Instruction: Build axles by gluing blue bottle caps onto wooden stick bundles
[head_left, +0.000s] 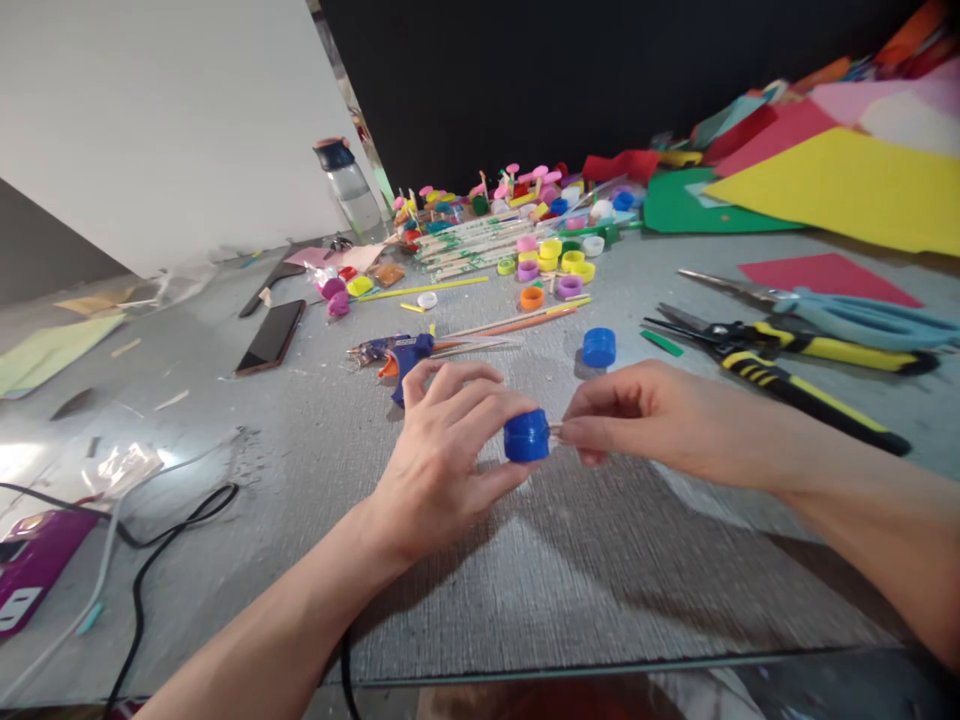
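Between the thumb and fingers of my left hand (450, 450) is a pair of blue bottle caps (527, 436), apparently joined face to face. My right hand (622, 415) pinches a thin wooden stick (556, 430) whose end meets the right side of the caps; I cannot tell how deep it goes in. Another blue bottle cap piece (599, 347) stands on the table just beyond my right hand. Behind my left fingers lies a blue glue gun (409, 358), partly hidden by the hand.
Pliers (750, 360) and light-blue scissors (847, 312) lie at the right. Coloured rings (551, 255), wrapped sticks (472, 245) and foam sheets (847, 190) spread across the back. A phone (271, 337), a water bottle (351, 190) and a black cable (161, 560) are on the left.
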